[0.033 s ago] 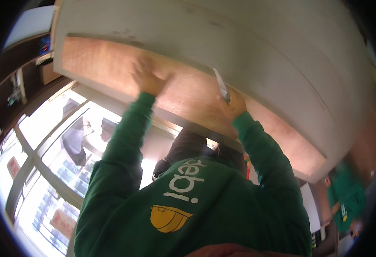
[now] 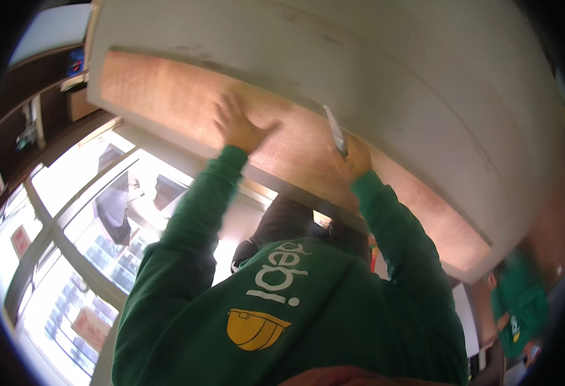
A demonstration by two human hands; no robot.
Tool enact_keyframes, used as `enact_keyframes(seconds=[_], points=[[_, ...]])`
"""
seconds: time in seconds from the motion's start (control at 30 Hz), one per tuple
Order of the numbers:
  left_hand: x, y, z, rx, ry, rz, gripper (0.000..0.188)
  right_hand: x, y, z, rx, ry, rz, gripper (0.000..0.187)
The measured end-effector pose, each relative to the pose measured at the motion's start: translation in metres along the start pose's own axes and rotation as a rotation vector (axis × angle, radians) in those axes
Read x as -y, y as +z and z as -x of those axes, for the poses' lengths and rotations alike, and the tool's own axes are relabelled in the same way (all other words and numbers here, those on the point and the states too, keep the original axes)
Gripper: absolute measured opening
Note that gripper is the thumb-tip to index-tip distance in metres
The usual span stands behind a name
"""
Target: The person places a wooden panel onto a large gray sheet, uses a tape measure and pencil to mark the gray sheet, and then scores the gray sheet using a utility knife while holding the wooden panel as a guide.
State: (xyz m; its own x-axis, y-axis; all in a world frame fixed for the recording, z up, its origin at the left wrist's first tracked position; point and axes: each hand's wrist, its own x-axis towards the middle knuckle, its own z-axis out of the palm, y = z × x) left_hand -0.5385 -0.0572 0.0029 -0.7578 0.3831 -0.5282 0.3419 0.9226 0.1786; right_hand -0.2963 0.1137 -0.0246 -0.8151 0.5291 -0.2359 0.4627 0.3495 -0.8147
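Note:
A long strip of light brown wood (image 2: 166, 80) lies along the near side of a wide grey surface (image 2: 385, 64). Over the strip's left half is my left hand (image 2: 240, 127), its fingers spread and slightly blurred. It holds nothing, and whether it touches the wood I cannot tell. Farther right, my right hand (image 2: 354, 157) is closed round the handle of a knife (image 2: 335, 127). The pale, narrow blade points away from me, its tip near the strip's far edge. My fingers hide most of the handle.
Dark shelves (image 2: 12, 109) with small items stand at the far left. Below them, bright windows (image 2: 76, 257) let in strong light. At the lower right is another person in a green top (image 2: 520, 302).
My left hand has shifted slightly to the right over the wood strip, its fingers spread in both frames. My right hand keeps its hold on the knife. The whole view has shifted a little.

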Motion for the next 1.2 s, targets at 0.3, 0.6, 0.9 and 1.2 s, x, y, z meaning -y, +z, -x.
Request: enact_keyframes(seconds=[0.3, 0.6, 0.9, 1.2], points=[[-0.075, 0.003, 0.033, 0.191, -0.325, -0.134, 0.156, 0.015, -0.004, -0.010, 0.109, 0.072, -0.269, 0.032], [-0.085, 0.002, 0.019, 0.314, -0.417, -0.143, 0.161, 0.085, 0.070, -0.192, 0.481, -0.249, -0.022, 0.034], [-0.082, 0.000, 0.019, 0.274, -0.381, -0.121, 0.161, 0.120, 0.147, -0.239, 0.501, -0.302, 0.001, 0.029], [-0.073, 0.004, 0.022, 0.268, -0.384, -0.119, 0.159, 0.083, 0.072, -0.168, 0.637, -0.252, 0.166, 0.022]])
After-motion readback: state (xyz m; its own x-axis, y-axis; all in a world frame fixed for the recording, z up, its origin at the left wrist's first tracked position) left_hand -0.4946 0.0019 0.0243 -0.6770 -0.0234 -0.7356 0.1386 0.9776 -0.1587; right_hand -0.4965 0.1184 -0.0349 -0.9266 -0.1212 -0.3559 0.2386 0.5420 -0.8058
